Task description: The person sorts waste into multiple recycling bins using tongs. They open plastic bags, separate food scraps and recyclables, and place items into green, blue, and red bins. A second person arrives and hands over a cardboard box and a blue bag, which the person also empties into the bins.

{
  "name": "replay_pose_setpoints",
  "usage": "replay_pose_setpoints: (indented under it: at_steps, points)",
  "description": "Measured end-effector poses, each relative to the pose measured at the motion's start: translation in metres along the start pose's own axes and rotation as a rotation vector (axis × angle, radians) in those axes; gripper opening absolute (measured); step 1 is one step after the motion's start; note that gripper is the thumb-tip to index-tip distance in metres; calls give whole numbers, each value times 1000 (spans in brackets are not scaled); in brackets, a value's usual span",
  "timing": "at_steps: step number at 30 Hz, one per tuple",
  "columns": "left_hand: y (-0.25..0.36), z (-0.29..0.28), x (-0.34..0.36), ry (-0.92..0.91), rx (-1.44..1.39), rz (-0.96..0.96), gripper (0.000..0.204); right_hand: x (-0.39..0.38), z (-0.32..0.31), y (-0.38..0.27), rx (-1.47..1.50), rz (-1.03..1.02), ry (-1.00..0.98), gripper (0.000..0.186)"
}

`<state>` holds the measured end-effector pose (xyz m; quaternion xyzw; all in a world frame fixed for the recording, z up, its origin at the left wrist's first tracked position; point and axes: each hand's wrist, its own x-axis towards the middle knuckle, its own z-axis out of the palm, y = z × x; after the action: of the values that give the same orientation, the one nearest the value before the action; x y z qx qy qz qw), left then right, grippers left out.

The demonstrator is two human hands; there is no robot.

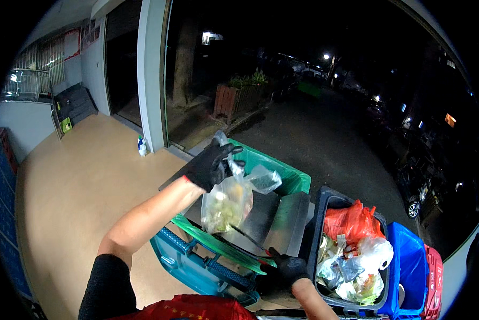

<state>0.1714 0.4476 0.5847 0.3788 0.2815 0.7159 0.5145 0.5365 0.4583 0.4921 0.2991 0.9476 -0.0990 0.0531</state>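
Head view: I have the left hand (212,164) gripping a clear bag (224,207) of greenish matter over the green-lined bin (288,174); the right hand (287,269) grips a thin tool (247,236), tip at the bag. Judged step: tool application; next move calls for steady suspension. Black bin (313,232) contains a red bag (351,220), white bags (377,254).

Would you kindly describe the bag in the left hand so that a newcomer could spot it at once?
Start at the large green-lined bin in the middle. Above it, the black-gloved left hand grips a see-through bag by its top. It hangs in the air with pale-green contents showing, unlike the red bag and white bag lying in the dark bin to the right.
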Motion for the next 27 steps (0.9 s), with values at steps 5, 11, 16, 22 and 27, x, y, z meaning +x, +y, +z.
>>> replay_pose_setpoints:
  at_steps: [5,11,16,22,27]
  points:
    - [10,29,-46,0,187,51,48,60,36,-10,-10,69,48,63]
    - [-29,9,-93,108,437,74,42,58,9,-20,81,90,146,56]
    - [-48,7,-153,160,81,-14,84,-22,-49,9,128,-18,53,55]
    - [-70,16,-171,167,174,-10,86,-27,-112,-16,434,92,-48,41]
    - [-66,31,-168,163,392,60,75,48,-80,-32,188,-145,47,41]
